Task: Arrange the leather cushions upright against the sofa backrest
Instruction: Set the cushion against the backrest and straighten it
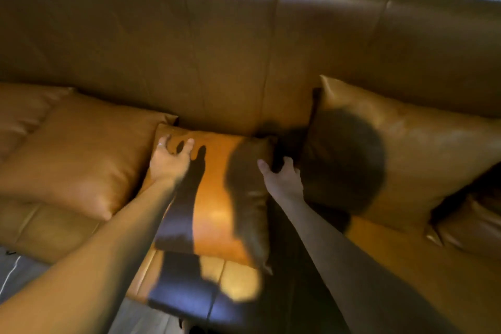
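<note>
Leather cushions lay along the sofa backrest [217, 49], the largest thing in view, spanning the whole frame. Right of the backrest's middle seam, a big cushion [406, 149] leaned upright against it. Left of that seam, a second big cushion [81, 154] lay flat on the seat [238, 276]. Below the seam, a small cushion [214, 198] lay tilted on the seat, its far edge touching the backrest. The left hand [169, 161] pressed on its far left corner, fingers [189, 142] spread apart. The right hand [284, 180] gripped its right edge, fingers curled around that edge.
</note>
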